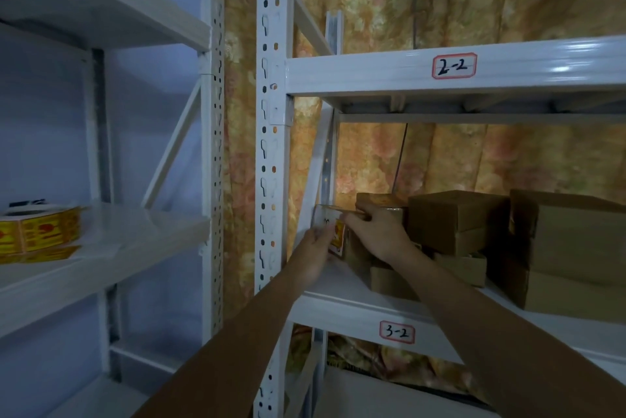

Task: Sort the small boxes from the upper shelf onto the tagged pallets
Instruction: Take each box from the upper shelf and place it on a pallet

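Both hands (pixel 342 241) around a small box (pixel 330 231) on the shelf (pixel 338 285).

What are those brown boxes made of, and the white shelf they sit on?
The brown boxes look like plain cardboard: dull, matte brown with folded flaps and creased edges. The white shelf looks like painted metal: smooth and glossy, catching the light, with punched slots in its upright post. The paint hides the metal itself, so that part is a guess.

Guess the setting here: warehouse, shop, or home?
Probably a small stockroom: white slotted metal racking, handwritten shelf tags such as 3-2, stacked cardboard boxes, and a label roll on the neighbouring shelf.
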`<action>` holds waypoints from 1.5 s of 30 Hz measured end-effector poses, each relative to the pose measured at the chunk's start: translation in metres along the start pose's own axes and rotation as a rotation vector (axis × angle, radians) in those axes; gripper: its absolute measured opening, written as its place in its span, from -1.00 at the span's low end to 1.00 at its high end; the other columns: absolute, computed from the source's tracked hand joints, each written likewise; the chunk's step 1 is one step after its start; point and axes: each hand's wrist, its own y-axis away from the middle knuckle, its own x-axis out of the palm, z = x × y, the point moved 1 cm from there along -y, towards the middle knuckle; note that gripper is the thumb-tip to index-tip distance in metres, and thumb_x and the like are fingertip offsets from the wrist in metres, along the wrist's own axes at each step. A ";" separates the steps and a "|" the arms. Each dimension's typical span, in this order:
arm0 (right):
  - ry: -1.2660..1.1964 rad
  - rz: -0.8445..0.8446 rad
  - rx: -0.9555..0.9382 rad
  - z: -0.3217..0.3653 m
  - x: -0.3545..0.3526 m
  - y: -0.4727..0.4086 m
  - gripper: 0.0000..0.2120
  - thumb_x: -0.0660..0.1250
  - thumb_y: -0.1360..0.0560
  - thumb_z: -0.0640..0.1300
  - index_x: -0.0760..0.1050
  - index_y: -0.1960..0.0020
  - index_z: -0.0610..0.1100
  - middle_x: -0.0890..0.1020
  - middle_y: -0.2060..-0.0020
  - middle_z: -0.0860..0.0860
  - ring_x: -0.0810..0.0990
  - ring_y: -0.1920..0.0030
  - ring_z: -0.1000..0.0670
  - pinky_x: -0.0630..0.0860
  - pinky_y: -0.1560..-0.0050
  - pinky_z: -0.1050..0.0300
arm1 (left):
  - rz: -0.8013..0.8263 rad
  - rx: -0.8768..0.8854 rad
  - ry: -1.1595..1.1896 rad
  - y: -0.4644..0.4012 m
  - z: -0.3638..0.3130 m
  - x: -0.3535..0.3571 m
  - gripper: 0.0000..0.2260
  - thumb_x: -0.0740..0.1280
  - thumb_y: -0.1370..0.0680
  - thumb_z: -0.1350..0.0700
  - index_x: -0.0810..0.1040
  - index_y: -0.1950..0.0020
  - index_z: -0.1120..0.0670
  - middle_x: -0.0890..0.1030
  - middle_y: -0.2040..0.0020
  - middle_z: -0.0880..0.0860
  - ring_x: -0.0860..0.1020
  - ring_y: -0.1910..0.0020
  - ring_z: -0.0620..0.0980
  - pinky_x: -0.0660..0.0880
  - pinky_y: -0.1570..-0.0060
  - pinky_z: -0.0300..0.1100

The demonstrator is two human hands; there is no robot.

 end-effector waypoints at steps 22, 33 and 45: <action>-0.312 -0.081 -0.013 0.025 0.024 0.025 -0.64 0.35 -0.59 0.17 0.55 -0.31 0.05 0.71 -0.09 0.06 0.71 -0.03 0.02 0.64 -0.18 -0.12 | -0.074 0.144 0.304 0.014 0.004 -0.006 -0.61 0.20 -0.70 -0.15 0.45 -0.50 -0.07 0.69 -0.18 0.10 0.72 0.00 0.03 0.67 0.16 -0.10; -0.223 -0.119 -0.155 0.023 0.020 0.068 -0.44 0.29 -0.63 0.18 0.33 -0.58 0.06 0.71 -0.10 0.19 0.70 -0.01 0.21 0.61 -0.02 0.22 | -0.149 0.325 0.402 0.057 0.003 0.004 -0.60 0.18 -0.73 0.05 0.30 -0.58 -0.02 0.63 -0.23 0.09 0.71 0.07 -0.09 0.62 0.36 -0.19; -0.276 -0.232 -0.067 -0.002 -0.054 0.203 -0.56 0.31 -0.65 0.04 0.41 -0.51 0.11 0.72 -0.08 0.19 0.70 -0.02 0.18 0.64 -0.10 0.12 | -0.017 0.278 0.352 0.159 -0.017 0.096 -0.70 0.20 -0.72 -0.04 0.38 -0.45 -0.23 0.67 -0.17 0.00 0.72 0.09 0.05 0.64 0.33 -0.01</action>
